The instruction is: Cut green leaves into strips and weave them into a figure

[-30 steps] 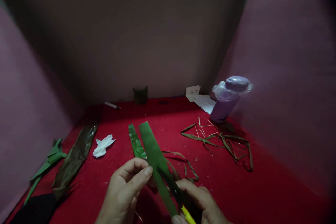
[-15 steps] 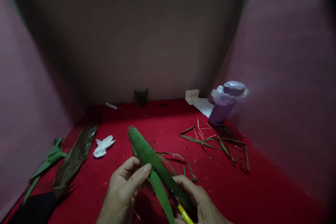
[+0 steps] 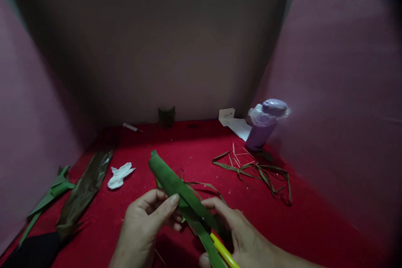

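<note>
A long green leaf point(image 3: 169, 180), folded into a strip, slants across the middle, its narrow end pointing up and to the left. My left hand point(image 3: 147, 217) pinches it from the left, thumb on top and fingers beneath. From the right, my right hand point(image 3: 232, 226) is closed around the leaf's lower part and a yellow-handled tool point(image 3: 222, 249). The tool's dark front end lies against the leaf; its exact kind is hidden. A second, narrower flap of leaf point(image 3: 205, 236) runs down toward the bottom edge between my hands.
Brown dried strips point(image 3: 251, 171) and several thin sticks point(image 3: 237, 160) lie to the right on the red cloth point(image 3: 188, 142). Behind them stand a purple container point(image 3: 260, 134) and white papers point(image 3: 240, 127). Leftward are a crumpled tissue point(image 3: 121, 175), brown leaf point(image 3: 86, 192), folded green leaf point(image 3: 53, 192) and syringe point(image 3: 132, 127).
The leaf has shifted slightly left and tilted a little flatter. My right hand has moved slightly up and left, showing more of the yellow handle. The whole view has swung slightly.
</note>
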The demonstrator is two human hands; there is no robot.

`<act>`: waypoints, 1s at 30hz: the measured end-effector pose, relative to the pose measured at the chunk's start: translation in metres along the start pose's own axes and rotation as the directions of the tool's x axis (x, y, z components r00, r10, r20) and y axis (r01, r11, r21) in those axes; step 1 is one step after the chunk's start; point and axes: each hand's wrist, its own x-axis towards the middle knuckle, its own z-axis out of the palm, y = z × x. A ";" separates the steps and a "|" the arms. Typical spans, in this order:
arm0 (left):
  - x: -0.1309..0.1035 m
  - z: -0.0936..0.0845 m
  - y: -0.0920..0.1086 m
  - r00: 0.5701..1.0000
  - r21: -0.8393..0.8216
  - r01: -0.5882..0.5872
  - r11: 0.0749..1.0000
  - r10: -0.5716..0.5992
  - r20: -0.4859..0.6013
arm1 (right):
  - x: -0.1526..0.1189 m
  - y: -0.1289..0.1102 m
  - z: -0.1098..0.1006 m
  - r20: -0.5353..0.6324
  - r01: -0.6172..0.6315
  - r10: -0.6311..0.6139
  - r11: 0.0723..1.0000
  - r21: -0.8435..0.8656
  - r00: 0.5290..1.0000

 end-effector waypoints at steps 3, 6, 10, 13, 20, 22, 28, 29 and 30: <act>0.000 0.001 0.000 1.000 -0.022 -0.012 1.000 0.011 -0.025 | 0.002 0.000 0.004 -0.026 -0.010 0.014 0.990 0.142 1.000; -0.001 0.000 0.002 1.000 -0.027 -0.022 0.999 0.022 -0.010 | 0.004 -0.001 0.006 -0.030 0.003 0.006 0.962 0.274 1.000; -0.001 -0.002 0.006 0.998 -0.006 -0.002 1.000 0.002 0.067 | 0.005 -0.001 0.006 -0.023 0.000 0.008 0.952 0.306 1.000; -0.001 -0.003 0.008 0.995 -0.016 0.020 1.000 -0.018 0.096 | 0.006 0.004 0.006 -0.042 0.001 0.012 0.953 0.303 0.999; 0.003 -0.005 0.000 0.990 0.007 0.054 0.998 -0.055 0.128 | 0.009 0.012 0.001 -0.008 -0.020 0.021 0.992 0.127 1.000; 0.004 -0.005 -0.002 0.989 0.013 0.066 0.998 -0.067 0.130 | 0.010 0.012 0.001 -0.023 -0.008 0.009 0.998 0.062 1.000; 0.001 0.000 -0.002 0.995 -0.016 0.076 0.997 -0.075 0.067 | 0.013 0.018 0.005 -0.032 0.050 -0.052 0.998 -0.044 0.998; 0.000 0.001 -0.003 0.995 -0.015 0.076 0.997 -0.075 0.069 | 0.013 0.020 0.006 -0.049 0.069 -0.072 0.996 -0.056 0.996; 0.000 0.001 -0.003 0.995 -0.012 0.077 0.997 -0.076 0.071 | 0.012 0.021 0.006 -0.062 0.081 -0.085 0.994 -0.072 0.994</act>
